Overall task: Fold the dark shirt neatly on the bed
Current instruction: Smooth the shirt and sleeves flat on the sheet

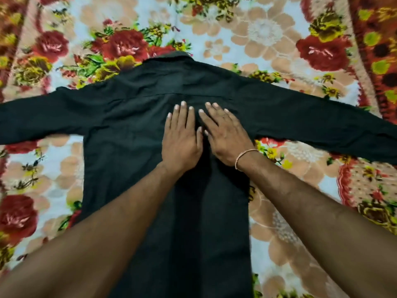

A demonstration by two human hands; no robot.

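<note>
The dark shirt (133, 117) lies spread flat on the bed, back side up, collar at the far end and both long sleeves stretched out to left and right. My left hand (181, 136) lies flat on the middle of the shirt's back, just below the yoke seam, fingers straight. My right hand (223, 134) rests flat beside it, fingers straight and angled to the upper left, with a thin bracelet at the wrist. The two hands nearly touch. My forearms hide part of the shirt's lower body.
The bed is covered by a floral blanket (268, 35) in red, peach, pale blue and yellow. A red and orange border (373, 39) runs along the right side.
</note>
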